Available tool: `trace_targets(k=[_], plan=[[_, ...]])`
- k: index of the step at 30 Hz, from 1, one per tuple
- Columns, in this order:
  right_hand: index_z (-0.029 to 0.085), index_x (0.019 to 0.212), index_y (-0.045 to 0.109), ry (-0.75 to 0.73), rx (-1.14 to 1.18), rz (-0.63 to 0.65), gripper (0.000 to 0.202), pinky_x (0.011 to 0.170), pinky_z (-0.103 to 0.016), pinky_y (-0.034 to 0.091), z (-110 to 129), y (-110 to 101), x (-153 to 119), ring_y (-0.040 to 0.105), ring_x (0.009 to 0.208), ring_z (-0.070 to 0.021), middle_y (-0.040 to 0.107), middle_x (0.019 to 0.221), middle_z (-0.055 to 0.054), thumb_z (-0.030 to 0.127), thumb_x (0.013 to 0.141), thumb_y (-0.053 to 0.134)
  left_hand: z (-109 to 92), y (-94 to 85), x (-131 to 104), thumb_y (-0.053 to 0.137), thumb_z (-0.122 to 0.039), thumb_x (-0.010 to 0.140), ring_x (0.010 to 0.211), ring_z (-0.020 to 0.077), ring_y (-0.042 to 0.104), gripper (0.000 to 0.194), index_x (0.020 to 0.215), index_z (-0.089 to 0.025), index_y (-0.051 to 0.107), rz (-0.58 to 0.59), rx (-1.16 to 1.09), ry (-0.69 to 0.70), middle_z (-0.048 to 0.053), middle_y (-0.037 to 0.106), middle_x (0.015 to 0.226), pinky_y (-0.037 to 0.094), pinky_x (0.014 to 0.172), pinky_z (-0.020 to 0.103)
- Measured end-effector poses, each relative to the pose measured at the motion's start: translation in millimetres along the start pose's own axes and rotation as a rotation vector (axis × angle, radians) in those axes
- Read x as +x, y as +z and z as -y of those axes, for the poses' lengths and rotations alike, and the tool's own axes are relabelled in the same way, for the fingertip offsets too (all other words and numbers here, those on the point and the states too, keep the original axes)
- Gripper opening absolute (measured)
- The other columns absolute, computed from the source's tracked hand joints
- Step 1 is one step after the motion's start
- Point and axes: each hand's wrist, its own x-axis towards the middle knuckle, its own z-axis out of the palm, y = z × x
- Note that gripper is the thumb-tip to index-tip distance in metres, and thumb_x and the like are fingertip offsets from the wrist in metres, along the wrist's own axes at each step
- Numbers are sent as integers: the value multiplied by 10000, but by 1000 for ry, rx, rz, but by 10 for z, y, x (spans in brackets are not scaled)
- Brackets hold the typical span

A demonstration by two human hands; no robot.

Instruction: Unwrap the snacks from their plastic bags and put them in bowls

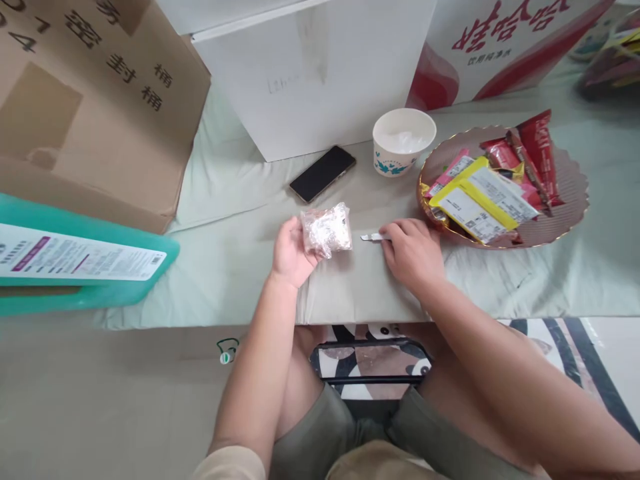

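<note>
So over on the far left a green plastic container (95, 257) with a white label is lying at the table's edge, and right behind it a big cardboard box (100, 120) with black Chinese characters is taking up the corner. Moving right, a dark-screened phone (323, 174) is lying at an angle on the pale cloth-covered table (240, 267), just in front of a white box (320, 73). Nearer the person, the left hand (291, 253) is gripping a small clear-wrapped packet (327, 231) by its left side, thumb and fingers closed on it, and the shiny plastic is looking pretty crinkled. A bit to the right, the right hand (413, 250) is pinching a little blade tool (375, 237), its tip pointing left at the packet but not touching it. Behind that hand a white paper cup (404, 141) with teal leaf prints is standing upright, holding some clear, whitish stuff I can't really make out. Then there's a scallop-rimmed pinkish bowl (573, 193) sitting just beside the right hand, loaded with red, pink and yellow snack packs (483, 200), while a red-and-white carton (480, 53) is standing behind it.
</note>
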Motion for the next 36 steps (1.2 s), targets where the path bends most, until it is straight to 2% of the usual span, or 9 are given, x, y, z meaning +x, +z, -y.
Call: trace_targets(k=[5, 8, 12, 17, 20, 23, 29, 33, 36], plan=[[221, 1026, 666, -12, 21, -49, 203, 810, -408, 402, -13, -22, 4, 565, 984, -301, 705, 1000, -122, 255, 961, 477, 10, 29, 11, 836, -378, 604, 932, 192, 681, 685, 1241, -298, 599, 57, 39, -2, 61, 675, 1239, 512, 586, 242], [217, 1070, 637, 30, 134, -66, 225, 755, -381, 414, 25, -74, 33, 597, 905, -271, 696, 1032, -115, 298, 980, 447, -25, 2, -4, 829, -337, 637, 887, 182, 676, 715, 1301, -307, 563, 33, 139, 13, 65, 670, 1213, 494, 566, 239], [219, 1081, 577, 108, 578, -59, 194, 674, -329, 441, 140, -144, 51, 616, 778, -199, 692, 998, -76, 317, 970, 452, 27, -6, -13, 781, -350, 717, 884, 202, 682, 648, 1317, -284, 547, -75, 296, 111, 69, 684, 1148, 508, 592, 261], [219, 1042, 558, 84, 1088, 155, 237, 597, -273, 453, 287, -63, 18, 652, 730, -157, 686, 872, -30, 417, 1003, 434, 134, 78, -41, 736, -283, 783, 695, 172, 646, 552, 1296, -311, 535, -143, 588, 285, -6, 673, 850, 537, 659, 316], [223, 1054, 531, 95, 1200, 143, 257, 597, -256, 461, 313, 8, 24, 692, 840, -161, 704, 1055, -63, 463, 997, 457, 129, 124, -63, 783, -256, 720, 956, 233, 679, 582, 1267, -278, 588, -41, 726, 387, 57, 685, 1112, 564, 765, 339], [229, 1039, 497, 129, 1249, 140, 286, 562, -246, 448, 308, 25, 44, 695, 802, -153, 705, 1099, -77, 509, 983, 472, 114, 131, -68, 796, -249, 702, 1155, 277, 634, 666, 1334, -254, 586, 15, 764, 426, 111, 611, 1352, 573, 813, 332], [254, 1072, 449, 123, 1257, 149, 404, 610, -262, 472, 299, 6, 43, 695, 819, -165, 706, 1062, -65, 639, 952, 478, 165, 131, -37, 695, -342, 857, 1053, 219, 690, 420, 1264, -255, 635, -20, 621, 444, 74, 700, 1233, 575, 869, 325], [259, 1121, 477, 92, 1176, 113, 417, 619, -265, 454, 299, -23, 41, 610, 664, -132, 664, 832, 9, 642, 956, 471, 191, 167, -22, 695, -370, 867, 1136, 240, 681, 363, 1205, -244, 655, -115, 593, 494, 77, 716, 1223, 567, 943, 357], [219, 973, 570, 172, 1090, 188, 365, 548, -258, 402, 319, -66, 52, 512, 531, -111, 607, 676, 28, 565, 976, 454, 201, 186, -19, 716, -408, 855, 1131, 250, 692, 409, 1219, -230, 662, -157, 563, 496, 93, 723, 1234, 576, 940, 363]])
